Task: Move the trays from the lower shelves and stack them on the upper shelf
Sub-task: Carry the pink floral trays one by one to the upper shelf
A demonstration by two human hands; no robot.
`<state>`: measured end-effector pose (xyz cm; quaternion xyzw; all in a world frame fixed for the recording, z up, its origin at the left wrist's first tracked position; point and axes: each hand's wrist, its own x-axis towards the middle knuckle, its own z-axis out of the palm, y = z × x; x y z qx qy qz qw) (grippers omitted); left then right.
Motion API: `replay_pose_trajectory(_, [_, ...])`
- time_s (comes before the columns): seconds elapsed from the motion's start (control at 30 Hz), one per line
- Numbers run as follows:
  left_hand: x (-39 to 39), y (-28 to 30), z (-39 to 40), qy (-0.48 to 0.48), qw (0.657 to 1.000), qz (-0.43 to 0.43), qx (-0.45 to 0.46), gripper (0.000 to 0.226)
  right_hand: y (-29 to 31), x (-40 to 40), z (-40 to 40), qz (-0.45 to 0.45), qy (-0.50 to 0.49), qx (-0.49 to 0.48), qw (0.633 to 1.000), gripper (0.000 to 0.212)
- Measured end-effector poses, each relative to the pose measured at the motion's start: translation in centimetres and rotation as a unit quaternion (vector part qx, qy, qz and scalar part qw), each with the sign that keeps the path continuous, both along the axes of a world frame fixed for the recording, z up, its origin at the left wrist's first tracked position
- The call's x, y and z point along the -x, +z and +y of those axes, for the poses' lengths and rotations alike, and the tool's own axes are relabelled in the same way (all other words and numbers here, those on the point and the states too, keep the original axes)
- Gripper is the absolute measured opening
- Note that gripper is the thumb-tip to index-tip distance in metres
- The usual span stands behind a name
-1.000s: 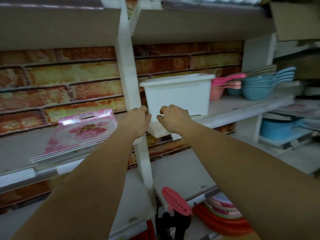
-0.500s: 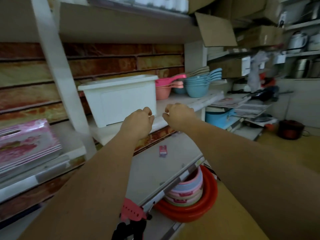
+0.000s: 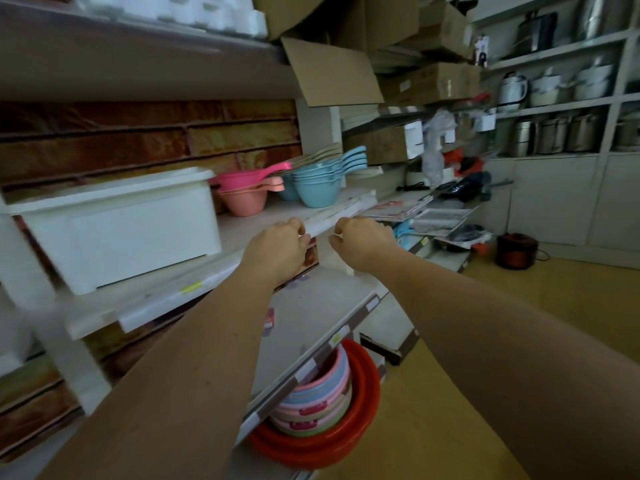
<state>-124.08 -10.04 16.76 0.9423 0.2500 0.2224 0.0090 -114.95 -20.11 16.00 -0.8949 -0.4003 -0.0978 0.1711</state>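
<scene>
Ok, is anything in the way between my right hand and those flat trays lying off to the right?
Nothing visible. The right hand, curled and empty, is at the shelf edge, and the flat trays lie just past it to the right with open space between. The blue scoops sit further back, out of that path.

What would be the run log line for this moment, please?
left hand: curled, empty | right hand: curled, empty | both near shelf edge | no tray held
</scene>
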Motion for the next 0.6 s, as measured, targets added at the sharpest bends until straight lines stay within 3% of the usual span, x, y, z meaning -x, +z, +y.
replay_pose_trajectory(0.33, [-17.7, -1.9, -6.5, -0.069, 0.997, 0.006, 0.02, 0.03, -1.8, -17.1, -8.4, 0.027, -0.071, 0.028, 0.997, 0.04])
replay_pose_trajectory(0.6, [-31.0, -4.2, -6.5, -0.101, 0.994, 0.034, 0.031, 0.032, -4.0, -28.6, -9.0, 0.039, -0.104, 0.04, 0.993, 0.039])
